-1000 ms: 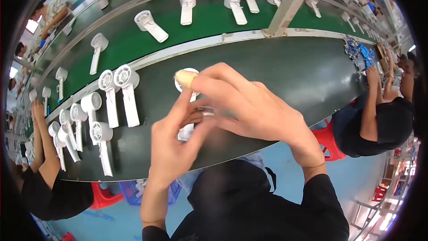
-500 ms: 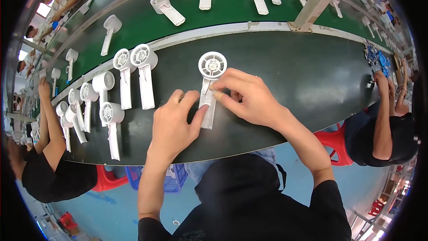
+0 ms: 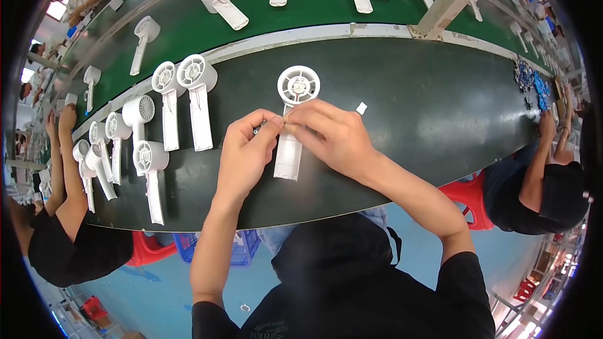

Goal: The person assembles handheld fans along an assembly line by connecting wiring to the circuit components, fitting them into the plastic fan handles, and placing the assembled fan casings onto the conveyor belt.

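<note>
A white handheld fan (image 3: 287, 158) lies on the dark table in front of me, its round head pointing away and its open handle toward me. Over the upper handle, just below the head, my left hand (image 3: 246, 150) and my right hand (image 3: 334, 137) meet with fingertips pinched together. What the fingertips hold is too small and covered to make out. Small dark and shiny bits show among the curled fingers of my left hand. Beyond my right hand lies a small white piece (image 3: 361, 108).
Several white fans (image 3: 200, 110) lie at the left of the table. Behind a pale rail (image 3: 352, 30), more fans ride on a green belt (image 3: 251, 28). A metal post (image 3: 449, 3) rises at the back right. Blue and silver parts (image 3: 540, 88) lie far right, near a co-worker's hands.
My left hand has moved up the handle and closed to a pinch beside my right fingertips. The small white piece now lies on the table. Fans on the belt have shifted left.
</note>
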Demonstrator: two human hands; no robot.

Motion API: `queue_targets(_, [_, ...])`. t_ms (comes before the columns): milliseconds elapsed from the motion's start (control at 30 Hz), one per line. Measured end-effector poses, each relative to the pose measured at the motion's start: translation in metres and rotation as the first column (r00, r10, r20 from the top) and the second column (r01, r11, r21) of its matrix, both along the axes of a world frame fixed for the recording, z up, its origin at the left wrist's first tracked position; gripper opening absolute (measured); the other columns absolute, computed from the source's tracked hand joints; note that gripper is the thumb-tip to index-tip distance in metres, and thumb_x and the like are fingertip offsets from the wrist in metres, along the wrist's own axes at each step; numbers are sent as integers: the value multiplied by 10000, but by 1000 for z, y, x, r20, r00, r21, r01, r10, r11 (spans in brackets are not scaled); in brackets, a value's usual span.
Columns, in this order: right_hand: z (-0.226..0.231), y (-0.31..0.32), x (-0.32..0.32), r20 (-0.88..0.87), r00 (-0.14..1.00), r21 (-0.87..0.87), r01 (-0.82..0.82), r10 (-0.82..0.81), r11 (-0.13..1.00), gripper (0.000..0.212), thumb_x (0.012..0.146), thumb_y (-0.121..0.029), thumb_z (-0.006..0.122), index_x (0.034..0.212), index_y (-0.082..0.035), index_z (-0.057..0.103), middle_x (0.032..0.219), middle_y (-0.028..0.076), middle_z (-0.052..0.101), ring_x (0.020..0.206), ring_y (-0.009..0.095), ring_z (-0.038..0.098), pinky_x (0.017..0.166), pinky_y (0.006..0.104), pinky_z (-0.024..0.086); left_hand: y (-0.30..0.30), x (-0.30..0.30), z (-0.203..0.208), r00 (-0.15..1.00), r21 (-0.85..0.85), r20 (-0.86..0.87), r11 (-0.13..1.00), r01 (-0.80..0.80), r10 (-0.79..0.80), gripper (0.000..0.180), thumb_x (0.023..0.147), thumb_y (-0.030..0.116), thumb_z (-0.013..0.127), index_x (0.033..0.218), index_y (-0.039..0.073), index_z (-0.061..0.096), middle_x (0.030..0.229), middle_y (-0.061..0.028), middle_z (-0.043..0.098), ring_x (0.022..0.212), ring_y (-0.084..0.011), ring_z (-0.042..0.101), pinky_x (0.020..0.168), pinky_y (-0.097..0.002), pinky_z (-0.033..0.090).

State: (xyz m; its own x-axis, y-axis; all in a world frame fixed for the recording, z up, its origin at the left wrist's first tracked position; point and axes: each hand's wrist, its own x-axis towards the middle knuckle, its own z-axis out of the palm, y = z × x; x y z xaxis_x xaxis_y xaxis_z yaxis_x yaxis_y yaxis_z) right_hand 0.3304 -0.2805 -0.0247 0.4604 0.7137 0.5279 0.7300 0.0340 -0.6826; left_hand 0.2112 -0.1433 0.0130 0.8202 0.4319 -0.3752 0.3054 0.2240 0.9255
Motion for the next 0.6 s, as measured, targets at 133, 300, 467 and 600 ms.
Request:
queue_targets(133, [-2, 1, 1, 154, 987, 41, 37, -43, 998, 196, 768, -50, 773, 944, -72, 689, 912, 16, 669, 629, 169, 648, 525, 290, 526, -1, -2, 0, 999, 42, 20, 999, 32, -32, 164, 1011, 158, 521, 1024, 37, 631, 671, 43, 481, 569, -31, 376, 516, -207, 288])
queue_targets(300, [-4, -1, 3, 163, 983, 20, 81, -83, 996, 196, 755, -59, 779, 922, -89, 681, 885, 8, 655, 626, 171, 647, 506, 290, 522, -14, -13, -10, 983, 348, 182, 935, -67, 3, 277, 1029, 103, 479, 1293, 24, 508, 940, -59, 646, 758, -105, 543, 726, -260, 456])
queue_targets(467, [-4, 0, 0, 105, 986, 50, 125, -130, 991, 185, 756, -53, 779, 905, -87, 674, 869, 8, 665, 572, 133, 616, 471, 266, 492, -20, -15, -21, 976, 507, 217, 852, -130, 20, 326, 971, 25, 584, 1295, 19, 619, 1180, -147, 683, 955, -168, 623, 870, -289, 500])
queue_targets(600, [-9, 3, -2, 113, 985, 100, 121, -132, 988, 172, 760, -48, 781, 888, -80, 670, 866, 8, 666, 536, 110, 584, 453, 254, 469, -21, -16, -31, 959, 503, 275, 840, -202, 66, 339, 939, 12, 643, 1278, 23, 658, 1113, -93, 651, 899, -114, 596, 778, -229, 478])
